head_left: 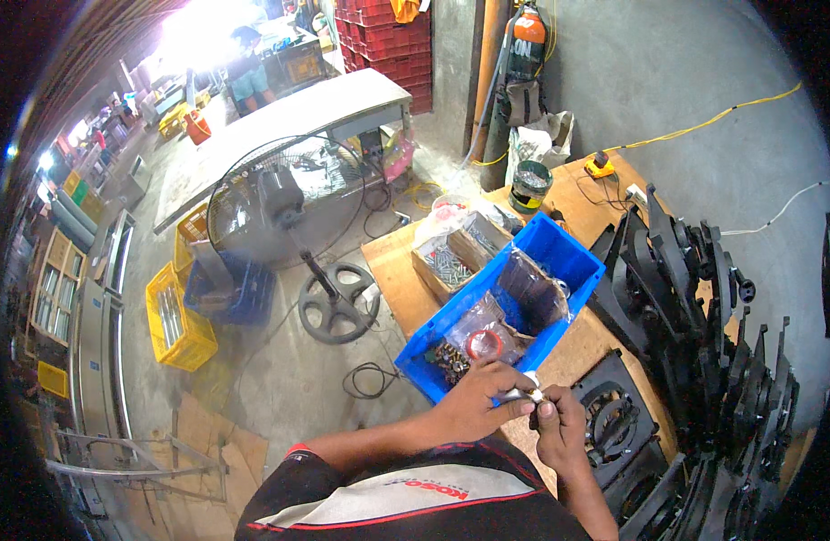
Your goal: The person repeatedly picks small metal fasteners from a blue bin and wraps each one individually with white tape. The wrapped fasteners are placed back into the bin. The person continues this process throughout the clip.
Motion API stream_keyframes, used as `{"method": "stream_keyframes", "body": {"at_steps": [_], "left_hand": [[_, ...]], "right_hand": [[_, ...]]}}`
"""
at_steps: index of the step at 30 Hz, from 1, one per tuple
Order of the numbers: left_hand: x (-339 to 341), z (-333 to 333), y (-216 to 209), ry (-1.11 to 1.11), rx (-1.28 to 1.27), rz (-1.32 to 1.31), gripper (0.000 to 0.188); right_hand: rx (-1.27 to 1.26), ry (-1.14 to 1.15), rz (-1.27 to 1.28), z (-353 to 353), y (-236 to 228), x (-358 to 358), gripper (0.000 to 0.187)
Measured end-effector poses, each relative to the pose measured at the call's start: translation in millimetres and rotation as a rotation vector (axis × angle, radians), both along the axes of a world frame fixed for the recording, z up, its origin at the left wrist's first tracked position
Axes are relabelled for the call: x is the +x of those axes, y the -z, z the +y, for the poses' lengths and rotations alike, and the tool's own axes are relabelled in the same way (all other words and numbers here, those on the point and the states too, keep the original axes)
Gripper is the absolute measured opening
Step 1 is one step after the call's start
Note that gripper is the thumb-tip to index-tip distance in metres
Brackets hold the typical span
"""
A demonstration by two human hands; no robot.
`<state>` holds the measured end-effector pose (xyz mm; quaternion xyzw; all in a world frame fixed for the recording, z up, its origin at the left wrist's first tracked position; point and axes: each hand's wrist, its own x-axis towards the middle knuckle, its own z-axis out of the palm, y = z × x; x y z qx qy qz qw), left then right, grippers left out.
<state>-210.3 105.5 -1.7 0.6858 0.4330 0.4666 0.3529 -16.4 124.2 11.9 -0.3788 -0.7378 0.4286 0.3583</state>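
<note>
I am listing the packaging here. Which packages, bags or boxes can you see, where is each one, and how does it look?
Blue bin: on the wooden bench before the hands, rectangular, open.
Dark bag: inside the bin, clear plastic, dark contents.
Clear bag: in the bin's near part, with a red ring.
Cardboard box: left of the bin, brown, open, metal parts inside.
Yellow crate: on the floor, left.
Red crates: stacked at the far wall.

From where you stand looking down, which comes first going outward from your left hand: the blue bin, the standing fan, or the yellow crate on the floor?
1. Blue bin: right by the left hand, on the wooden bench ahead.
2. Standing fan: farther off, on the floor ahead and to the left.
3. Yellow crate: farthest, on the floor at far left.
</note>
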Motion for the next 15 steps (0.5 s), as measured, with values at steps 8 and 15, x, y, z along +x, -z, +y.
{"method": "stream_keyframes", "body": {"at_steps": [8, 15], "left_hand": [[1, -4, -10, 0.011, -0.009, 0.016, 0.025], [8, 5, -22, 0.000, -0.119, 0.107, 0.028]], "right_hand": [[-0.085, -0.063, 0.062, 6, 8, 4, 0.038], [-0.110, -0.024, 0.040, 10, 4, 14, 0.036]]}}
